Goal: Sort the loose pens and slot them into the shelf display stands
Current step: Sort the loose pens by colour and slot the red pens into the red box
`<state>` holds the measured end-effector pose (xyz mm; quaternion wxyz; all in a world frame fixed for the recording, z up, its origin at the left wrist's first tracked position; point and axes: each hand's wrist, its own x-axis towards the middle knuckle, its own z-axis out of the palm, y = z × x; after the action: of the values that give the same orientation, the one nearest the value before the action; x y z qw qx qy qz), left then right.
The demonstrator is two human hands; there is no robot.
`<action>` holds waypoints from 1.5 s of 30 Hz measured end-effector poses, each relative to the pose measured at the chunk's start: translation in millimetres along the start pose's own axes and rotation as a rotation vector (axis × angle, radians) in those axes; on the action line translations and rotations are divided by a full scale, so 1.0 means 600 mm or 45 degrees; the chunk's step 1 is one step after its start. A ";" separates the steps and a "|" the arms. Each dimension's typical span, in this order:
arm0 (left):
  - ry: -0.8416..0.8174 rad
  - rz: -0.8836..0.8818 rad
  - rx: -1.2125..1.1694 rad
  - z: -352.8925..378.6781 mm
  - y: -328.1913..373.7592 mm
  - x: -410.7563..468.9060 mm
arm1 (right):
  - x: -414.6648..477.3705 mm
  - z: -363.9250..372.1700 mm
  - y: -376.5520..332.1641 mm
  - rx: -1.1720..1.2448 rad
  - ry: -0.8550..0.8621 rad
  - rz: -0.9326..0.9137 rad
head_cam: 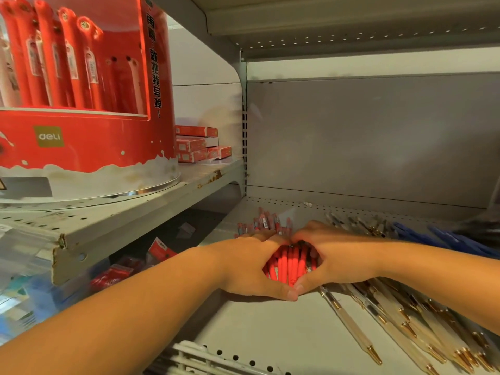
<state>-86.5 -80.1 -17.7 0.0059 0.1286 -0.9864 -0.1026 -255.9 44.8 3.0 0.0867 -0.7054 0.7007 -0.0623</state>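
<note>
Red pens [289, 262] are bunched between left hand [249, 266] and right hand [335, 255], fingers [266, 236] curled round them, probably so they're squared up on the shelf [257, 328]

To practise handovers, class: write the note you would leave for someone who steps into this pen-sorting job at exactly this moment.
Left hand and right hand: both curled round one bundle of red pens on the lower shelf.
Clear gold-tipped pens lie loose to the right of the bundle; blue pens lie farther back on the right.
The red Deli display stand sits on the higher shelf to the left, with red pens already in it.
Done: the red pens are gathered.
Left: slot them into the stand, then sort the clear and blue pens.
</note>
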 end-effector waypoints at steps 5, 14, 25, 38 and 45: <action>-0.046 -0.016 0.051 0.002 -0.006 -0.002 | 0.033 -0.052 0.016 0.128 -0.088 0.117; -0.057 -0.025 0.042 0.000 -0.008 0.005 | 0.201 -0.059 0.034 0.167 0.049 0.541; -0.014 -0.068 0.013 -0.006 -0.005 0.004 | 0.264 -0.055 -0.017 0.032 -0.347 0.595; -0.036 -0.068 0.001 -0.008 -0.008 0.002 | 0.296 -0.040 -0.004 0.025 -0.393 0.650; -0.026 -0.060 0.019 -0.012 -0.001 -0.003 | 0.304 -0.029 0.007 -0.045 -0.264 0.708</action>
<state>-84.5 -81.9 -11.1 -0.0077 0.1508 -0.9838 -0.0967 -262.0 -138.4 13.1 0.1594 -0.4902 0.8555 0.0485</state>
